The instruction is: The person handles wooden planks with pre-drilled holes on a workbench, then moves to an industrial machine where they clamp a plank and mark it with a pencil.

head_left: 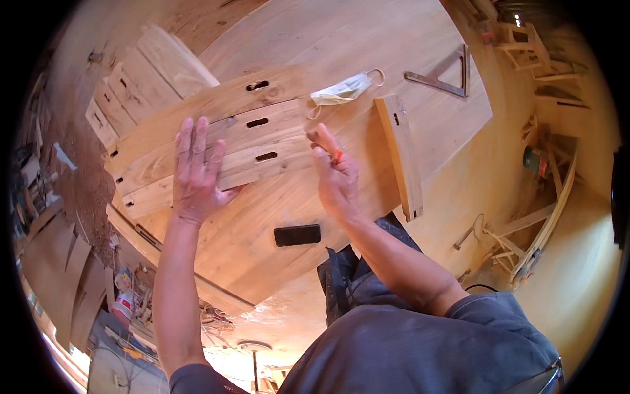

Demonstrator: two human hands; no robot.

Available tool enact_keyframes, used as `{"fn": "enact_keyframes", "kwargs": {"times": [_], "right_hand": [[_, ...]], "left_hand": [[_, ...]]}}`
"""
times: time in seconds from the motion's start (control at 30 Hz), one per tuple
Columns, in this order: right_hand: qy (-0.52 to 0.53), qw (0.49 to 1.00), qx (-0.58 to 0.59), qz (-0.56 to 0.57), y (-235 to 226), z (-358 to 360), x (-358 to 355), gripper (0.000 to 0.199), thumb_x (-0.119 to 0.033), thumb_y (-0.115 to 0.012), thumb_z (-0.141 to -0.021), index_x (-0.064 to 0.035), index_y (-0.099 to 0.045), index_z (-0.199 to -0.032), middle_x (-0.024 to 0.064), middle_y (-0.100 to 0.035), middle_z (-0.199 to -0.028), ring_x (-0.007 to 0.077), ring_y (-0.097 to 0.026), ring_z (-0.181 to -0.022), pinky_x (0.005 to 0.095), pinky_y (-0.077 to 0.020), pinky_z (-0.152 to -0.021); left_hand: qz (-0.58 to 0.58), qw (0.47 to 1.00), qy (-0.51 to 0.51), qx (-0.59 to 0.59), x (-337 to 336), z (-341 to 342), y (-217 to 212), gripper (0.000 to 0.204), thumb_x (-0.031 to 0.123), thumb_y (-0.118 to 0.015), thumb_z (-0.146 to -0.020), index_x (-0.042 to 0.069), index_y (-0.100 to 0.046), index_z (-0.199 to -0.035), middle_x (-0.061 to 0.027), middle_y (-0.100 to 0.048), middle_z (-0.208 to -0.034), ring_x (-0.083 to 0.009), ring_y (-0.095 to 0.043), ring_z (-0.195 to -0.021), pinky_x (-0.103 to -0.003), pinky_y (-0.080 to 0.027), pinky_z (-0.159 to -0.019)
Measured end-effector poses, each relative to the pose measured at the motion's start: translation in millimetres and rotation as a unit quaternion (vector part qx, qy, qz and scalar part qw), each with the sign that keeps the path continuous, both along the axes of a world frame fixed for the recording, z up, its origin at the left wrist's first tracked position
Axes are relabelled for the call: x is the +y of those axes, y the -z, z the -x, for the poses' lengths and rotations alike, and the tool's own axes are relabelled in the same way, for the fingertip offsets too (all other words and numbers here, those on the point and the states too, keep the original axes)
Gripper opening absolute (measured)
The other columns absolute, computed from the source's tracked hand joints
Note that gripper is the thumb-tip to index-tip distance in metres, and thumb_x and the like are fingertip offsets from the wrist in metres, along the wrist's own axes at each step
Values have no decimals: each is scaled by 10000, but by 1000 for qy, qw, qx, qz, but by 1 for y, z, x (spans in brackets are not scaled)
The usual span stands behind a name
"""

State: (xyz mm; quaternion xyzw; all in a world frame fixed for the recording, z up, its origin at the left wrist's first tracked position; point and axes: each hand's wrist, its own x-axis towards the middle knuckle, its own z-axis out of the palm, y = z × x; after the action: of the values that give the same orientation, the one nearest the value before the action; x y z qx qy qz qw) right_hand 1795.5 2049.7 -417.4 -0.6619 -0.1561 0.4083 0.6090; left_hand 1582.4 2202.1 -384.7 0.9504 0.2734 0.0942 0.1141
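Several slotted wooden boards [283,139] lie side by side on the wooden tabletop [256,197], each with an oblong mortise near its right end and a smaller one near its left. Across the nearer boards my left hand [195,172] lies flat, fingers stretched out and spread. Just off the boards' right ends is my right hand [340,177], its fingers closed in a pinch. A bit of orange-red shows between those fingers, but most of what it holds is hidden. A dark phone [296,235] rests on the tabletop, nearer me between the forearms.
A white face mask [342,90] and a triangular set square [441,73] lie at the far side. One mortised piece of wood [400,157] sits right of my right hand. More slotted boards [141,85] are stacked far left. Wooden frames [525,223] stand along the right.
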Motion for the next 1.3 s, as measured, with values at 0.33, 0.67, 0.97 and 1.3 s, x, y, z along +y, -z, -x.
{"fn": "enact_keyframes", "kwargs": {"times": [0.33,0.67,0.97,1.3], "right_hand": [[-68,996,-12,-49,-15,1,-2,560,23,-486,-998,-34,-326,-1531,118,-442,-1520,185,-458,-1369,276,-357,-1068],[-84,984,-156,-4,3,-11,2,520,74,-560,-931,-66,-493,-1427,145,-676,-1188,210,-653,-1092,278,-497,-887],[-101,965,-243,9,-6,-3,5,459,94,-560,-919,-61,-581,-1351,109,-684,-1104,149,-634,-966,241,-485,-835],[-335,774,-538,6,-69,-24,51,532,0,-706,-751,-2,-578,-1267,162,-585,-1099,322,-548,-995,407,-471,-883]], "left_hand": [[0,1000,-5,-1,0,-6,2,912,374,-913,-552,102,-516,-1328,-212,-304,-1577,-469,-262,-1448,-600,-276,-1162],[-9,1000,-4,-20,2,-2,2,811,447,-872,-603,81,-575,-1263,-216,-351,-1555,-470,-299,-1433,-587,-285,-1159],[4,1000,-18,-24,2,1,-2,804,460,-879,-581,71,-607,-1231,-217,-389,-1533,-464,-327,-1424,-569,-304,-1154],[40,997,-36,-48,3,9,0,781,439,-895,-513,97,-683,-1182,-185,-376,-1546,-407,-289,-1456,-519,-249,-1199]]}}
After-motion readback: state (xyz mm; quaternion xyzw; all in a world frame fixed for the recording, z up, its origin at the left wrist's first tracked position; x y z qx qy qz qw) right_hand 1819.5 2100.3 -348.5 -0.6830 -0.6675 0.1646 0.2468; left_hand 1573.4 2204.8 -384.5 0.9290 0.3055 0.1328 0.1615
